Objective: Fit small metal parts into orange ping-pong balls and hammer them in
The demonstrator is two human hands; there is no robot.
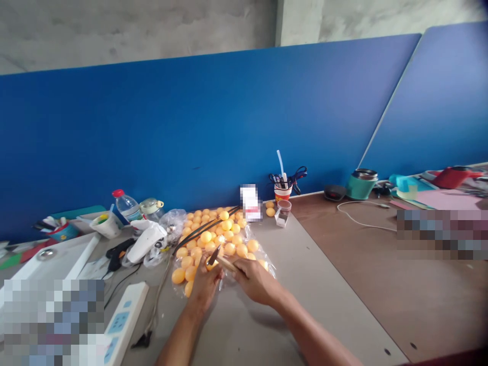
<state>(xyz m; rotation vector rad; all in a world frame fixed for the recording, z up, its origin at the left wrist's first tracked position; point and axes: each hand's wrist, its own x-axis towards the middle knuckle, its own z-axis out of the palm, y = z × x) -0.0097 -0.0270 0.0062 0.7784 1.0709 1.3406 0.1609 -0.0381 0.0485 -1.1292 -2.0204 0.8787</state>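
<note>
My right hand (253, 279) is closed around the light wooden handle of a small hammer (225, 263). Its dark, narrow metal head lies just over the fingertips of my left hand (206, 284). Those left fingers are curled together on something small that I cannot make out, partly hidden by the hammer head. Under and beyond both hands, many orange ping-pong balls (230, 248) lie in a clear plastic bag. A black cable (202, 230) runs across the bag.
Left of the bag are a power strip (127, 310), a hot glue gun (119, 254), a water bottle (127, 206) and a white tray (82, 258). Behind, a paper cup (282, 192) holds cables. A green jar (361, 184) stands at right, before the blue partition (213, 127).
</note>
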